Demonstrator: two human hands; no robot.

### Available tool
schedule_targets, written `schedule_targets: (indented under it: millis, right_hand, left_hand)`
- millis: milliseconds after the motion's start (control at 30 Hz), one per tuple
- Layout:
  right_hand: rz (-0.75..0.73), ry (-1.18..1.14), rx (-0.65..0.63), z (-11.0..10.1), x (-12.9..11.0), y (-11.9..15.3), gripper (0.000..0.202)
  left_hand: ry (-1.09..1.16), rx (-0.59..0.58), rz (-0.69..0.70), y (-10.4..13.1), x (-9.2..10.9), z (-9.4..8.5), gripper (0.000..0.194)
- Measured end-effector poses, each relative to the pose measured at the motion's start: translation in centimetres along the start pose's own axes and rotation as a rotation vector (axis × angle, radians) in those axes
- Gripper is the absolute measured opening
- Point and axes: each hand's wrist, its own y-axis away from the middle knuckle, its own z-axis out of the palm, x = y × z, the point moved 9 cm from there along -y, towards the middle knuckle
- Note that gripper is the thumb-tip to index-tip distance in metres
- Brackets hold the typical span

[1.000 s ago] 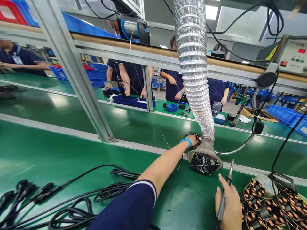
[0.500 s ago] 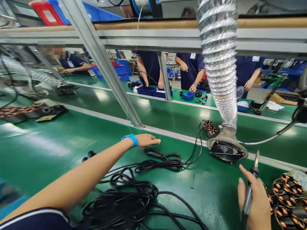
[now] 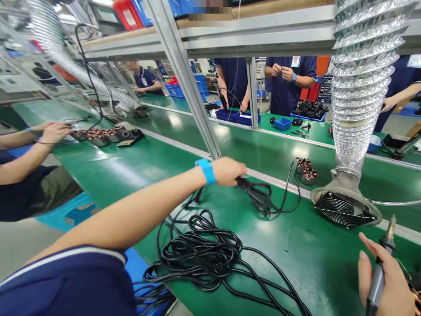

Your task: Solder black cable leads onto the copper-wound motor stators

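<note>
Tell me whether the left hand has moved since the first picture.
Yes, leftward: the left hand was far right of the post; now it is near its foot.

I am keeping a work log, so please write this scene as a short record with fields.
Left hand: holds a cord bundle
Right hand: holds a soldering iron, tip beyond the fingers
Cord heap: on the bench, nearer the camera
Fan: at the lower end of the duct
Coils: left of the fan, farther back
</note>
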Motion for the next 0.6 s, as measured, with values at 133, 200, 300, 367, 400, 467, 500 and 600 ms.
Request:
schedule_targets:
  millis: [133,200,300,367,400,467,500,600]
  right_hand:
    - [-0.023,-0.007,0.006,0.2,0.5,-0.1,0.054]
    - [-0.046,-0.014,0.027,0.2,0.5,-0.2,0.053]
    - [-0.035,-0.008,0.04,0.2,0.6,-0.2,0.052]
    - [-0.031,-0.01,0.055,0.0,0.4,-0.3,0.052]
    - [-0.037,-0.015,0.068,-0.1,0.2,-0.3,0.052]
    - [-0.051,-0.034,0.08,-0.4,-0.3,-0.4,0.052]
    - [-0.051,-0.044,0.072,-0.5,-0.4,-0.4,0.052]
    - [-0.024,-0.055,0.017,-0.7,-0.4,-0.2,0.05]
  left_hand:
    - [-0.263,0.264,0.034,-4.4,-0.6,-10.0,0.027]
    - [-0.248,0.436,-0.03,-5.4,-1.3,-14.4,0.045]
    - [-0.186,0.56,-0.092,-5.6,-1.6,-17.4,0.048]
    - [-0.133,0.548,-0.093,-5.4,-1.1,-16.7,0.038]
    - [-0.102,0.5,-0.075,-5.3,-0.7,-15.5,0.037]
    - [-0.029,0.318,-0.005,-5.1,0.2,-11.5,0.038]
    - [0.013,0.195,0.034,-4.7,0.7,-8.9,0.036]
    - [0.143,-0.181,0.097,-1.7,0.9,-0.6,0.023]
